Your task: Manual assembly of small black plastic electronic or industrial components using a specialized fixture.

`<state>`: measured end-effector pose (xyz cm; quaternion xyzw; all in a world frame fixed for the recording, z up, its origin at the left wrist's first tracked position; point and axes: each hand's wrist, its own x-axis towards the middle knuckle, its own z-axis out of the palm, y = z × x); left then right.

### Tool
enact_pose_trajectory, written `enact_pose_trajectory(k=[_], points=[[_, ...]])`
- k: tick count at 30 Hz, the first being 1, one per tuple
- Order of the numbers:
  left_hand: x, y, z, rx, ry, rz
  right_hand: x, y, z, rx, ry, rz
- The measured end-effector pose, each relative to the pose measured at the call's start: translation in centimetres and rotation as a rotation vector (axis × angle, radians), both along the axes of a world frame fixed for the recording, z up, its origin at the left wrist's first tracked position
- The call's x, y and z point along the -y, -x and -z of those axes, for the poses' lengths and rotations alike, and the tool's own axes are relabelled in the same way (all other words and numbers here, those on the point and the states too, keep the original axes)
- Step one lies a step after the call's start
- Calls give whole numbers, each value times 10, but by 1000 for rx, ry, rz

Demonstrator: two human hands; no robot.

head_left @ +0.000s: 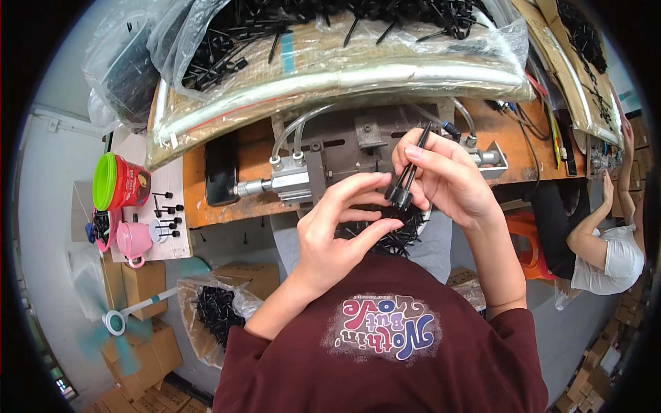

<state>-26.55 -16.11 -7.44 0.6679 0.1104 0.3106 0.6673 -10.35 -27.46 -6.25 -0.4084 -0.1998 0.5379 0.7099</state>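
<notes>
Head view, right hand [444,175]: pinches a thin black rod [415,160] just above its round cap.
Left hand [341,224]: fingers curled, tips touching the black cap [399,197].
Rod axis: long axis runs 1 to 7 o'clock, cap end low.
Position: over the pneumatic press [310,175].
Risk: light pinch; the rod may slip into the loose parts pile [399,237].

A worn wooden workbench [227,206] on a grey floor [41,206] — cardboard boxes [141,344] stacked beside it.

Maroon long-sleeved top [413,372], colourful chest print, apparently lettering; bare hands.
</notes>
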Motion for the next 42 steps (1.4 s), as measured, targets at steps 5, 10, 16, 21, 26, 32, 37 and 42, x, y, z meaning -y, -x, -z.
enact_pose_trajectory(k=[5,10,16,21,26,32,37,42], points=[[-11,7,16,1,-472,29,5,14,17,-59,62,13],[-10,12,47,-131,-785,-64,23,15,32,75,133,171],[-3,0,71,-234,-1142,-84,34,26,23,273,160,251],[-5,-11,67,-243,-1193,-115,45,31,16,234,168,249],[-6,-10,65,-265,-1198,-94,47,30,28,309,245,252],[-9,-4,52,-107,-919,46,43,32,35,311,284,280],[-2,6,35,87,-804,152,34,38,32,180,227,213],[-3,8,45,-65,-820,-5,29,45,29,356,308,321]])
